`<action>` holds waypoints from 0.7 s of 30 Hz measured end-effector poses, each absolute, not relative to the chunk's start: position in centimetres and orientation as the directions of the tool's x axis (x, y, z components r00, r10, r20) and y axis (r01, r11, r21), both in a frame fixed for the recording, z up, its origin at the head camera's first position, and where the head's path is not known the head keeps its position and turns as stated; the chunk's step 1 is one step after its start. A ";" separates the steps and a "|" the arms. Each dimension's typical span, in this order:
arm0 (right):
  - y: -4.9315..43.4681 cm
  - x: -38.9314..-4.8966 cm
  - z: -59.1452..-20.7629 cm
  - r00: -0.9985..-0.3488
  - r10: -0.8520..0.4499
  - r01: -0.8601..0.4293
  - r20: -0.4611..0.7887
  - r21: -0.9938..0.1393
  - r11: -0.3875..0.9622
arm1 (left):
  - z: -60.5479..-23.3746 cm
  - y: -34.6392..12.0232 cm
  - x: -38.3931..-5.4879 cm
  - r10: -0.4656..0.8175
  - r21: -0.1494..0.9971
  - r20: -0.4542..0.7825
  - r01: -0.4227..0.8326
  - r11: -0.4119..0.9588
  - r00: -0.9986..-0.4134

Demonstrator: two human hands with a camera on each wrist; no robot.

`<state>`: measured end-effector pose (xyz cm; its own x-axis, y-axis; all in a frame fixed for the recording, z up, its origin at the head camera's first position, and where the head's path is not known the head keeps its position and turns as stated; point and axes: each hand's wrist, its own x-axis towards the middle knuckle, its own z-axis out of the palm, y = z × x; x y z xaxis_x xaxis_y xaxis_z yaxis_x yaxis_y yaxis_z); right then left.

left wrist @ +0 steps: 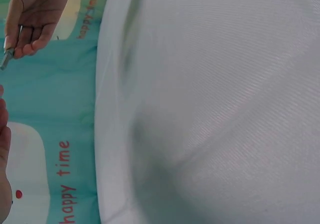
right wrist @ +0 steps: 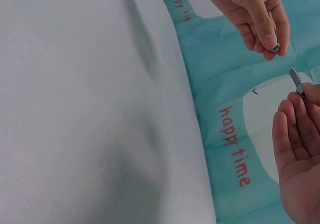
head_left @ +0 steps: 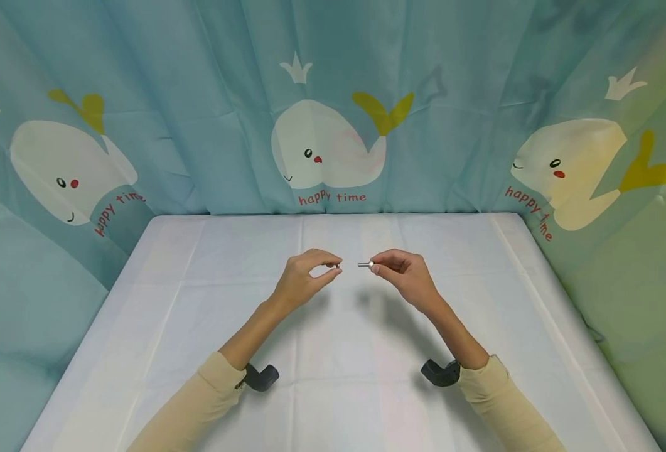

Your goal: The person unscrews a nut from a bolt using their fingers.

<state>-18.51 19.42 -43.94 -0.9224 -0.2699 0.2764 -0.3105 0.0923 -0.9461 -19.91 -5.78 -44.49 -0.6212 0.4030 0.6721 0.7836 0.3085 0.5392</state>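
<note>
My right hand (head_left: 408, 276) pinches a metal bolt (head_left: 363, 265) by its head, between thumb and fingertips. The bolt's threaded shank points left, and in the right wrist view the bolt (right wrist: 295, 79) shows its thread and round head. Facing it, my left hand (head_left: 306, 276) pinches a small metal nut (head_left: 338, 265), mostly covered by thumb and forefinger; the nut (right wrist: 275, 49) shows between the fingertips in the right wrist view. A short gap separates bolt tip and nut. Both hands are held above the table, their shadows below.
A white cloth covers the table (head_left: 338, 351). Blue-green curtains (head_left: 225, 125) with whale prints hang behind and at both sides. A black curved wrist mount (head_left: 262, 378) sits by the left sleeve, another black mount (head_left: 441, 373) by the right sleeve.
</note>
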 end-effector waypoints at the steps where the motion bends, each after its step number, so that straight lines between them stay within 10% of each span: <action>1: 19.5 -18.5 -44.1 -0.926 -0.267 -0.302 0.267 -0.948 0.097 | -44.6 -5.8 -19.9 0.405 0.538 0.670 0.783 0.313 -0.622; 21: 20.3 -18.5 -45.6 -0.963 -0.251 -0.144 0.095 -0.972 0.184 | -46.8 -7.0 -19.4 0.455 0.580 0.570 0.727 0.368 -0.685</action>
<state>-18.50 20.34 -45.59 -0.9634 -0.2505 0.0952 -0.1438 0.1836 -0.9724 -19.43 -6.96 -46.76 -0.6846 0.4545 0.5699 0.7269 0.3677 0.5800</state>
